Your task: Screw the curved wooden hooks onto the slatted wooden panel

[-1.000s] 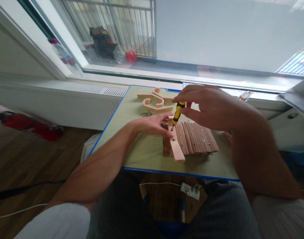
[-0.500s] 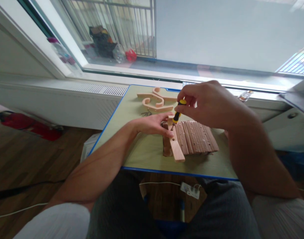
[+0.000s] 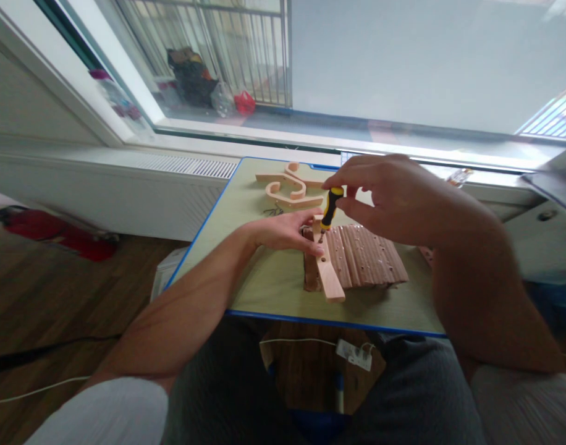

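Note:
A pale wooden hook lies across a stack of brown corrugated cardboard, its straight end toward me. My left hand is closed on the hook's far part, thumb on the near side. In my right hand is a short black and yellow screwdriver, pinched at the handle between thumb and fingers. The screwdriver leans slightly, its tip down at a screw in the wood beside my left thumb. A dark hole shows in the hook just below that thumb.
Several curved wooden hooks lie at the back of the green table, with small dark screws near them. Behind the table are a radiator and a window. A red fire extinguisher stands on the left.
My right fingers have shifted round the screwdriver handle, with the thumb now drawn to the right and the index finger over the top. My left hand and the hook stay put.

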A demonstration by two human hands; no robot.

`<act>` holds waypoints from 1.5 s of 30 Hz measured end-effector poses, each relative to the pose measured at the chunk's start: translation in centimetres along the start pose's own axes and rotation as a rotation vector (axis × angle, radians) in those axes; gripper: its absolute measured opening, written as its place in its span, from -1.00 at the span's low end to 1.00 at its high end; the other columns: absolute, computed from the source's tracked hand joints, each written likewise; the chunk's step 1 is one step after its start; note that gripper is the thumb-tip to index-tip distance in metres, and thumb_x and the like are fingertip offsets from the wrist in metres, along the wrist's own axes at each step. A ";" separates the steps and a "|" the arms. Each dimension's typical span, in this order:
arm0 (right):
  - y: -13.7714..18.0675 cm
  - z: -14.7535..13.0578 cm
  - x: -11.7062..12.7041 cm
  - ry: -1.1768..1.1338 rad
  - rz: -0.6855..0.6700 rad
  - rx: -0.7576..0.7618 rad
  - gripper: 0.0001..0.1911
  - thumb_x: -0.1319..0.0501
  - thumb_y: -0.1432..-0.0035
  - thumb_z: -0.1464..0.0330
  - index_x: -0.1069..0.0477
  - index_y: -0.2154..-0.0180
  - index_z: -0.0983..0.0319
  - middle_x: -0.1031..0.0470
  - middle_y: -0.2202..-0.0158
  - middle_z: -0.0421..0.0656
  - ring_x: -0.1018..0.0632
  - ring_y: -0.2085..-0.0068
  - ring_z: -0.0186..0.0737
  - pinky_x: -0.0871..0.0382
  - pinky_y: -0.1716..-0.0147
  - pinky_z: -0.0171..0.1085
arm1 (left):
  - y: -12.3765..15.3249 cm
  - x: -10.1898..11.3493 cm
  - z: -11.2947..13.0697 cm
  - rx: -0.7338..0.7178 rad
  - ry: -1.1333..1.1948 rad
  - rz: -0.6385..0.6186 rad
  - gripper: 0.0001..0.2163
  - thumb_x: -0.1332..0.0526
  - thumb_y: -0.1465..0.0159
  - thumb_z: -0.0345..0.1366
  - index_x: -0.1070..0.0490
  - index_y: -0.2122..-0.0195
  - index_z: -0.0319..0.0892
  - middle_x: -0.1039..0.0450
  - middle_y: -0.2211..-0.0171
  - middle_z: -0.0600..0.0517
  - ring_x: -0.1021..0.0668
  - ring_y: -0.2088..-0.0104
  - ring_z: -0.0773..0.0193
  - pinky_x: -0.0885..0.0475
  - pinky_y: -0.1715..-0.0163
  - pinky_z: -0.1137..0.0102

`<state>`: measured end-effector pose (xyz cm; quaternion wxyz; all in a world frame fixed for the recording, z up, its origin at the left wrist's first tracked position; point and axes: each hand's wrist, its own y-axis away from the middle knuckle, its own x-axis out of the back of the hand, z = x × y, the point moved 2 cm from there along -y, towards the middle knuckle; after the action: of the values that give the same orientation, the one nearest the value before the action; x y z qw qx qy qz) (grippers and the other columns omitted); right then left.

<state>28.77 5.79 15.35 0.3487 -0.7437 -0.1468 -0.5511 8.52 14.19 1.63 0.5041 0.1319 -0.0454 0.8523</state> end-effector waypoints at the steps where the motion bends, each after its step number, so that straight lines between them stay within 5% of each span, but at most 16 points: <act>1: 0.0 0.0 0.0 -0.010 0.008 -0.007 -0.70 -0.25 -0.30 0.45 -0.72 0.05 0.18 -0.73 0.14 -0.07 -0.63 0.17 -0.07 -0.40 0.14 -0.08 | 0.0 0.0 0.1 0.003 -0.003 0.005 -0.25 -0.64 -0.13 -0.03 -0.52 -0.30 -0.15 -0.61 -0.28 -0.18 -0.60 -0.33 -0.23 -0.52 -0.38 -0.01; 5: 0.0 -0.2 0.2 -0.063 0.011 -0.046 -0.69 -0.29 -0.29 0.44 -0.70 0.00 0.12 -0.75 0.14 -0.12 -0.65 0.22 -0.08 -0.40 0.18 -0.08 | 0.1 0.0 0.3 0.006 -0.022 0.023 -0.21 -0.65 -0.10 -0.04 -0.51 -0.33 -0.15 -0.59 -0.32 -0.17 -0.59 -0.34 -0.24 -0.52 -0.38 0.03; 14: -0.2 0.4 0.2 0.039 -0.017 -0.174 -0.88 -0.35 -0.33 0.28 -0.65 0.25 0.14 -0.63 0.38 -0.11 -0.46 0.39 -0.16 -0.20 0.32 -0.10 | 0.0 0.1 -0.3 0.027 -0.045 0.042 -0.15 -0.66 -0.08 -0.01 -0.49 -0.38 -0.12 -0.58 -0.35 -0.16 -0.58 -0.36 -0.24 -0.48 -0.41 0.02; 23: -0.4 0.2 0.0 -0.057 0.007 -0.165 -0.75 -0.32 -0.38 0.27 -0.71 0.00 0.12 -0.70 0.29 -0.11 -0.57 0.34 -0.12 -0.27 0.27 -0.10 | 0.0 0.0 0.1 -0.017 -0.009 0.000 -0.21 -0.64 -0.11 -0.05 -0.50 -0.34 -0.14 -0.59 -0.32 -0.19 -0.57 -0.37 -0.27 -0.52 -0.39 0.02; 34: -0.4 0.4 -0.1 -0.044 -0.047 -0.113 -0.72 -0.30 -0.35 0.30 -0.76 0.01 0.06 -0.75 0.21 -0.11 -0.62 0.27 -0.08 -0.30 0.21 -0.07 | 0.0 0.0 0.8 -0.011 -0.017 0.007 -0.26 -0.65 -0.11 -0.04 -0.53 -0.28 -0.16 -0.59 -0.31 -0.20 -0.59 -0.34 -0.24 -0.54 -0.36 0.06; 45: -0.6 0.8 -0.2 0.051 -0.065 -0.203 -0.84 -0.31 -0.33 0.26 -0.65 0.28 0.12 -0.58 0.40 -0.10 -0.51 0.34 -0.08 -0.23 0.26 -0.06 | -0.2 -0.2 -0.2 0.018 0.051 -0.025 -0.23 -0.63 -0.14 -0.07 -0.48 -0.35 -0.11 -0.59 -0.31 -0.17 -0.58 -0.37 -0.20 -0.54 -0.37 0.03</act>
<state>28.93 6.77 15.21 0.2571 -0.7559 -0.1051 -0.5928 8.71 14.17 1.36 0.5142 0.1152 -0.0230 0.8496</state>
